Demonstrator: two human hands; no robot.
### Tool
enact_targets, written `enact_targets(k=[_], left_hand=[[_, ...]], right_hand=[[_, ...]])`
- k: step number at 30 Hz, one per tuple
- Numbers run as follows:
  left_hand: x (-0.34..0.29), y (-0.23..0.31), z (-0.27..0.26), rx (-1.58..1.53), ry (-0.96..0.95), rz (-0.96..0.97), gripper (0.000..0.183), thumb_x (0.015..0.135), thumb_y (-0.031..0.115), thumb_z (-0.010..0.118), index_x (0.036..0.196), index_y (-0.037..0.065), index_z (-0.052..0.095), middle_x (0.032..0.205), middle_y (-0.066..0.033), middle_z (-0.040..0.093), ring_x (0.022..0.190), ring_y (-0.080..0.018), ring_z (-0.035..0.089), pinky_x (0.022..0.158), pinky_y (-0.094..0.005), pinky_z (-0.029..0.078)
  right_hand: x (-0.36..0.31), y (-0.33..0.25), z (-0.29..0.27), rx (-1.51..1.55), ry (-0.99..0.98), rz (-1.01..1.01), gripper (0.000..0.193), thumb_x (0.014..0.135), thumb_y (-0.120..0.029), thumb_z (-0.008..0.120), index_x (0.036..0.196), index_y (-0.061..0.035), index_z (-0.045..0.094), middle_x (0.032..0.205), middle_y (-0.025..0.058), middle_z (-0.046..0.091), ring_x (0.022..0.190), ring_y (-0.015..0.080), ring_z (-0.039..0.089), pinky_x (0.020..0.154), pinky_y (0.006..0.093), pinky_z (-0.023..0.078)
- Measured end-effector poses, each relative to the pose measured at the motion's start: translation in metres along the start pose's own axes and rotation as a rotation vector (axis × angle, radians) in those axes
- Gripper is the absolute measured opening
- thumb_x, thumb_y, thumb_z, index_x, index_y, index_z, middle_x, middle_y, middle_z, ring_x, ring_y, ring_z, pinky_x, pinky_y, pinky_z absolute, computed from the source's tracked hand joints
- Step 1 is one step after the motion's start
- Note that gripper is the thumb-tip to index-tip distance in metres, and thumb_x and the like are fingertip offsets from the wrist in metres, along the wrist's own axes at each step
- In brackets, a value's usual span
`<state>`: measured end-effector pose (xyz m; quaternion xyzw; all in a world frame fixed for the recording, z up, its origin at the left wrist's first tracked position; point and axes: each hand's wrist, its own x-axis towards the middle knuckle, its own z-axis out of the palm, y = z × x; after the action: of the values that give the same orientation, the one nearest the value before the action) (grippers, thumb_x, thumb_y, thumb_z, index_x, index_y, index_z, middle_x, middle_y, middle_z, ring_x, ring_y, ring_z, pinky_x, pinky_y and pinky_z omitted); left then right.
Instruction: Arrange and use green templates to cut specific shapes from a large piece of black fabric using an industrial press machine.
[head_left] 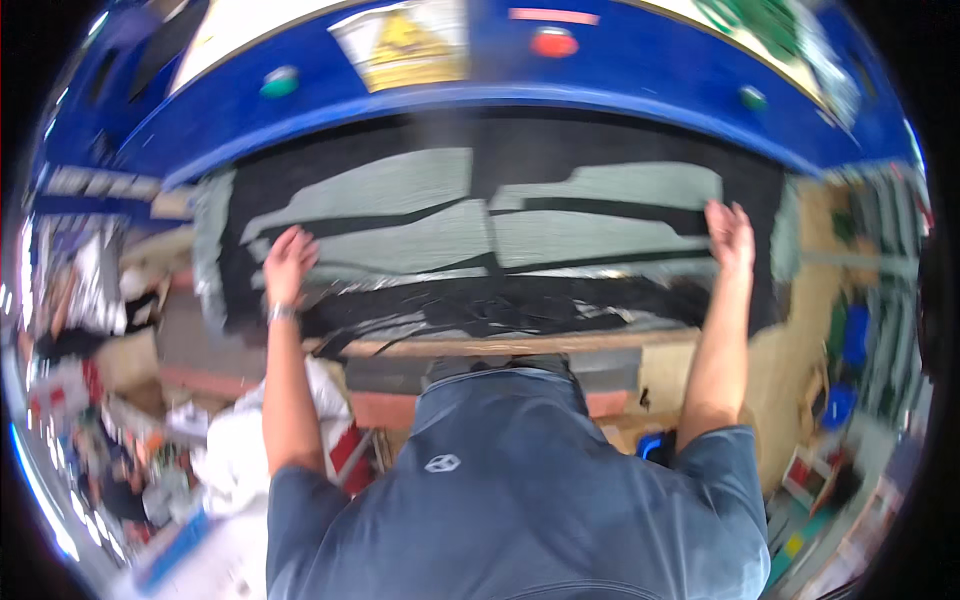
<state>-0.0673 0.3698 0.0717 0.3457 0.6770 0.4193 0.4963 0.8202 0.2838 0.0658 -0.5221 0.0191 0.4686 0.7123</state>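
My left hand (290,264) is over the left part of a black sheet (640,135), by the tip of a pale grey-green piece. My right hand (732,240) is at the right ends of such pieces, its fingers stretched out and apart. The left hand's fingers look loosely spread too, though slightly blurred. Between the hands lie several flat grey-green pieces, among them an upper left one (400,182) and an upper right one (640,182), with black strips between them. Neither hand shows anything held; whether they touch the sheet I cannot tell.
Behind the sheet runs a blue machine beam (660,75) with a red button (554,41), green buttons and a yellow warning sign (408,48). Crumpled black scraps (480,305) lie along the near wooden edge (520,345). White bags (240,440) stand lower left; another person is at far left.
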Motion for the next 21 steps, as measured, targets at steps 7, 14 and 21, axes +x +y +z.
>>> enact_targets(k=[7, 14, 21], left_hand=[[0.068, 0.012, -0.034, -0.881, 0.400, -0.227, 0.055, 0.110, 0.013, 0.050, 0.156, -0.007, 0.027, 0.145, -0.0371, 0.051, 0.129, -0.0498, 0.060, 0.108, -0.0573, 0.056], [0.142, 0.031, -0.008, -0.909, 0.455, -0.456, 0.035, 0.105, 0.026, 0.064, 0.120, -0.005, 0.056, 0.101, -0.0164, 0.073, 0.087, -0.0345, 0.076, 0.075, -0.0460, 0.067], [0.129, 0.019, -0.036, -0.289, 0.447, -0.405, 0.025, 0.100, 0.025, 0.075, 0.086, 0.006, 0.065, 0.072, -0.0034, 0.069, 0.060, -0.0157, 0.072, 0.043, -0.0234, 0.054]], right_hand=[[0.109, 0.056, 0.083, 0.208, -0.024, 0.185, 0.056, 0.111, -0.020, 0.049, 0.150, 0.0169, 0.031, 0.144, 0.0386, 0.054, 0.133, 0.0446, 0.060, 0.116, 0.0557, 0.049], [0.159, 0.013, 0.040, 0.169, -0.040, 0.204, 0.030, 0.104, -0.016, 0.065, 0.122, 0.0064, 0.056, 0.107, 0.0190, 0.075, 0.092, 0.0273, 0.074, 0.083, 0.0418, 0.060], [0.143, 0.054, 0.099, -0.176, 0.106, 0.153, 0.039, 0.098, -0.019, 0.075, 0.124, -0.0025, 0.053, 0.091, 0.0142, 0.071, 0.075, 0.0227, 0.071, 0.069, 0.0374, 0.060]])
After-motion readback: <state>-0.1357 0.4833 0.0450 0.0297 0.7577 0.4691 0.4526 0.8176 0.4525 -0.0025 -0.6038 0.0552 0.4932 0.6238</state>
